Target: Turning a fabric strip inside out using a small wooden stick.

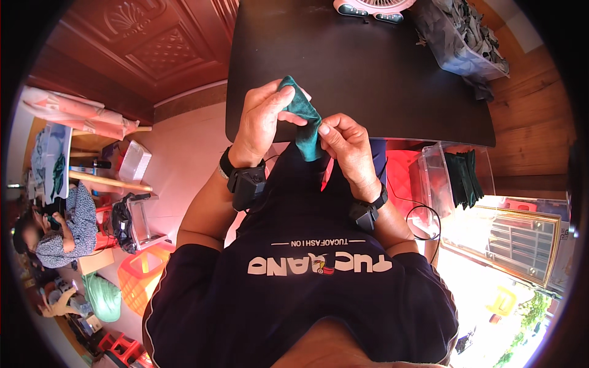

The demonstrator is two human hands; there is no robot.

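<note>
A small piece of dark green, velvety fabric (308, 138) is held up between my two hands, above the near edge of the dark table. My left hand (261, 116) grips its upper part, with the thumb on the front and the other fingers partly behind the cloth. Lower down, my right hand (346, 142) pinches the fabric's right side between thumb and forefinger. The cloth's bottom end hangs loose over my lap. What lies behind the fabric is hidden.
The dark table (343, 80) carries a pink fan (375, 7) at the far side and a clear bin of grey cloth pieces (463, 43) at far right. A clear box (432, 175) with dark green strips (464, 179) stands at right. Other people (67, 227) sit at far left.
</note>
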